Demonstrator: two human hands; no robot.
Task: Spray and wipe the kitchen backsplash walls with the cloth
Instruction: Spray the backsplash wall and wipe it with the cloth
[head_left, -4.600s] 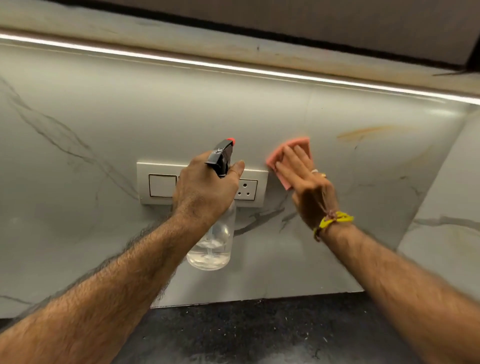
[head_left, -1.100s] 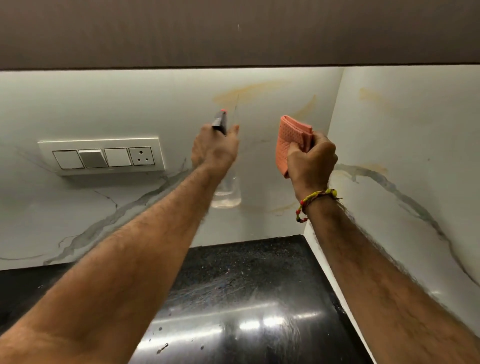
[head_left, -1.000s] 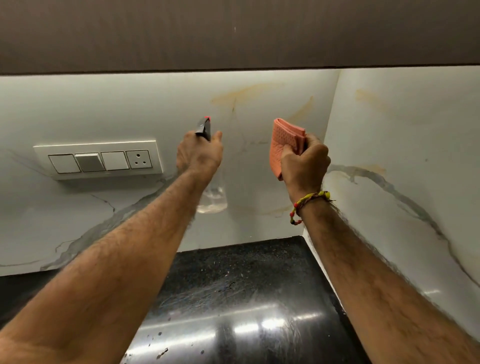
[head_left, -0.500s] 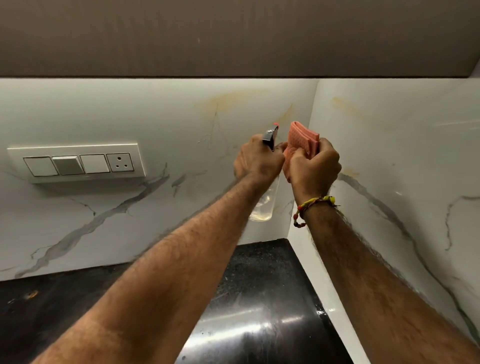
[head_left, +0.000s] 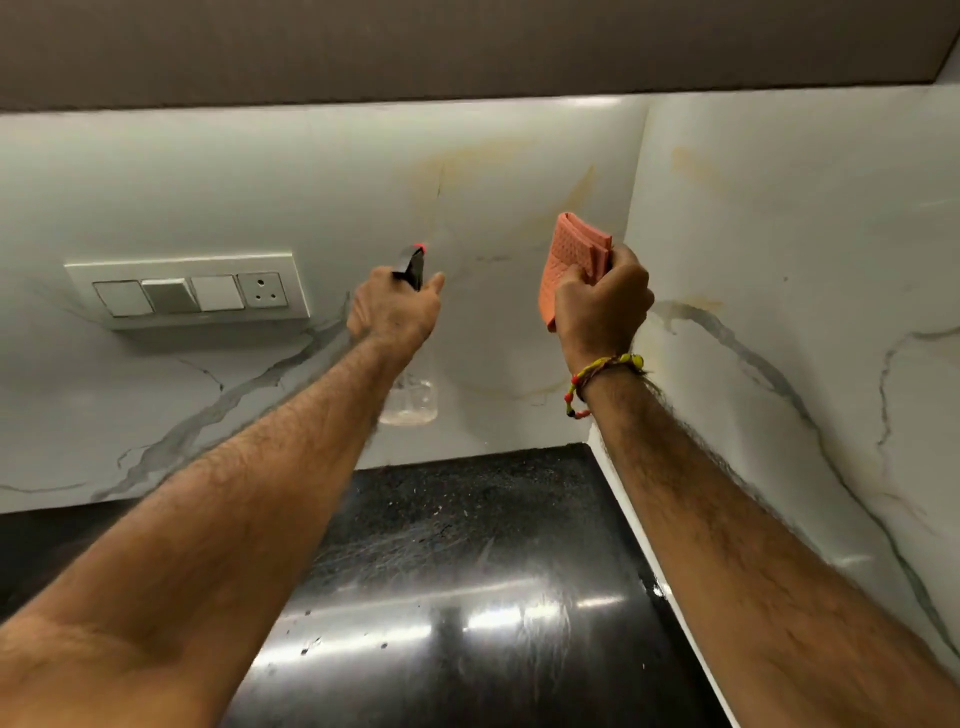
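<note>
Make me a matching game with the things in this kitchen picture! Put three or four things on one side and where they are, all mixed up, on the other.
Things:
1. spray bottle
2. cloth
3. switch panel
4. bracelet

Places:
A. fixed on the back wall, to the left
B. round the right wrist
C. gripped in the left hand
D. bunched in the right hand

Pairs: 1-C, 2-D, 3-A, 4-B
</note>
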